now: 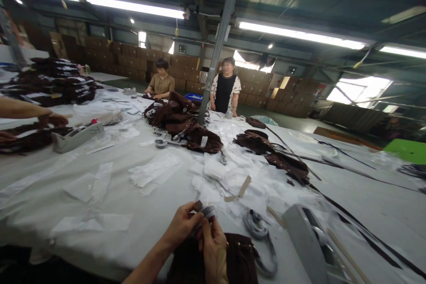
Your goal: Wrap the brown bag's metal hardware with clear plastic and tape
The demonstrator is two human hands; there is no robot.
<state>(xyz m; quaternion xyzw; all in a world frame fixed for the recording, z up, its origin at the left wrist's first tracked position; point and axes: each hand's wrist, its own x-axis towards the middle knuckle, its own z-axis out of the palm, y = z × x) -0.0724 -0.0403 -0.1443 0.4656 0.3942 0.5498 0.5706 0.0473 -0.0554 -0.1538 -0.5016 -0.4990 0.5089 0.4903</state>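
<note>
Close together at the front table edge, both my hands are closed around one small bundle. My left hand (pixel 183 226) pinches a small flat brown piece (pixel 198 205), which may be the end of a strap. My right hand (pixel 214 244) grips a small coil that looks like a plastic-wrapped strap (pixel 208 211). Under my hands lies a dark brown bag (pixel 241 255) with small metal fittings, partly hidden by my wrists. Beside it on the right rests a coiled, wrapped strap (pixel 256 225), its tail trailing toward the bag.
A grey tape dispenser (pixel 301 235) stands at right. White sheets (pixel 216 168) cover mid-table; brown fringed bags (pixel 203 138) are piled around a metal post (pixel 218 49). At left, a co-worker's arm (pixel 26 108) reaches past another dispenser (pixel 80 136). Two people stand across the table.
</note>
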